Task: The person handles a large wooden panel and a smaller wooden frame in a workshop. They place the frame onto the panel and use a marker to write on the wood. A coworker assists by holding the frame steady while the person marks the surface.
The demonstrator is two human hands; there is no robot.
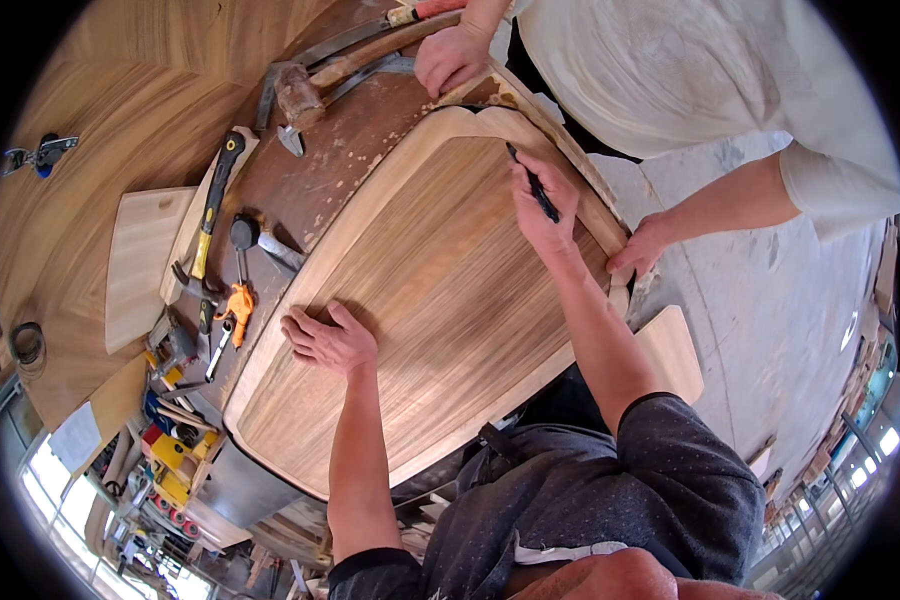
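A large wooden panel (425,255) with a paler wood frame and curved ends lies in front of me, tilted across the view. My left hand (332,338) rests on it near the left edge, fingers spread, holding nothing. In my right hand (547,205) is a black pen (543,197), gripped near the panel's far end with one tip toward the frame. Across from me, a co-worker's hand (454,60) rests at the frame's far corner. The co-worker's other hand (640,246) touches the panel's right edge, close to my right forearm.
Left of the panel, the brown workbench (315,180) holds a claw hammer (210,205), a wooden mallet (300,95), an orange-handled tool (236,305) and metal squares. A loose pale board (145,265) lies farther left. Yellow tools (175,465) crowd the lower left.
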